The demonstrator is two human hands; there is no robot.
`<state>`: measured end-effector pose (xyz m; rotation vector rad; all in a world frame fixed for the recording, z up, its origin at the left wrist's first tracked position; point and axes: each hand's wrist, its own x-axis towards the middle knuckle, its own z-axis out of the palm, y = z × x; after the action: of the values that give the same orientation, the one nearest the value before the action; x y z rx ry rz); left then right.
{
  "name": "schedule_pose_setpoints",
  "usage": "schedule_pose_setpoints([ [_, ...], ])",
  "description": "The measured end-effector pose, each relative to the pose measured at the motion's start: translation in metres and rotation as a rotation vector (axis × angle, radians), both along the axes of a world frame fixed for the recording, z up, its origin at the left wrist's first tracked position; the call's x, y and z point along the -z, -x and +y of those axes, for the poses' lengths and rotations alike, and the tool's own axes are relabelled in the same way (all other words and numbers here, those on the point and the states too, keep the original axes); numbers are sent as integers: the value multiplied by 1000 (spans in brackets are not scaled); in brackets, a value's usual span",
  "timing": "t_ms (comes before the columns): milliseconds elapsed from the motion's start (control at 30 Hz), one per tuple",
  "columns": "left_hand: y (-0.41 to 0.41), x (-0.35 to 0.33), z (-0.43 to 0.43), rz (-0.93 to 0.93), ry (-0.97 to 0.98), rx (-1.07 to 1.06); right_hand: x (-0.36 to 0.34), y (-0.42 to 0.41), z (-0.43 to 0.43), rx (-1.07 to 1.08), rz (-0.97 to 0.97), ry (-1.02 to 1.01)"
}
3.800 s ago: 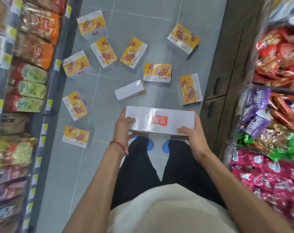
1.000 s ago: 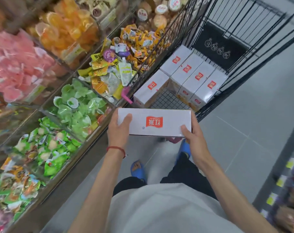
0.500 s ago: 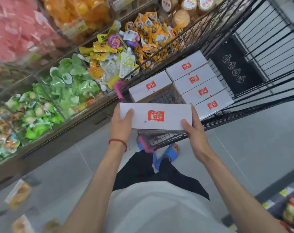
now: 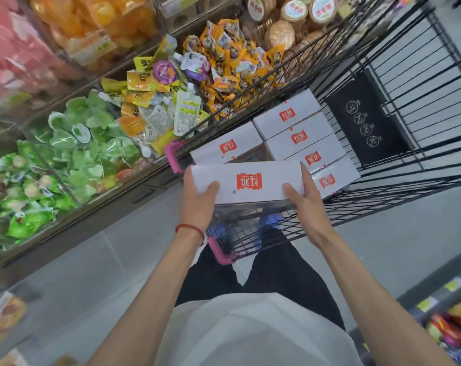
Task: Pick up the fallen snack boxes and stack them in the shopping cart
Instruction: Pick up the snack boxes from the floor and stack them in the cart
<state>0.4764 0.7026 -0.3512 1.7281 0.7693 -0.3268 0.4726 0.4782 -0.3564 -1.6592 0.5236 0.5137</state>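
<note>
I hold a white snack box (image 4: pixel 250 184) with a red logo level over the near end of the black wire shopping cart (image 4: pixel 398 180). My left hand (image 4: pixel 199 204) grips the box's left end, thumb on top. My right hand (image 4: pixel 307 204) grips its right end. Inside the cart lie several matching white boxes: a row of them side by side (image 4: pixel 300 136) and one more box (image 4: pixel 226 147) to their left, just beyond the held box.
Store bins of green, yellow and pink wrapped snacks (image 4: pixel 73 143) run along the left of the cart. The cart's pink handle ends (image 4: pixel 172 157) flank my hands. A fallen yellow box (image 4: pixel 5 313) lies blurred on the grey floor at lower left. A shelf edge (image 4: pixel 451 320) is at lower right.
I have turned from the scattered boxes on the floor to the cart. Over the last second the held box has come closer, now over the cart's near end.
</note>
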Motion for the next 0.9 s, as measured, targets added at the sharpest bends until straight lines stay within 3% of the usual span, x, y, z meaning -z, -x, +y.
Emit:
schedule_pose_setpoints([
  [467, -21, 50, -47, 186, 46, -233, 49, -113, -42, -547, 104, 42],
  [900, -38, 77, -13, 265, 20, -359, 92, -142, -1, -547, 92, 62],
])
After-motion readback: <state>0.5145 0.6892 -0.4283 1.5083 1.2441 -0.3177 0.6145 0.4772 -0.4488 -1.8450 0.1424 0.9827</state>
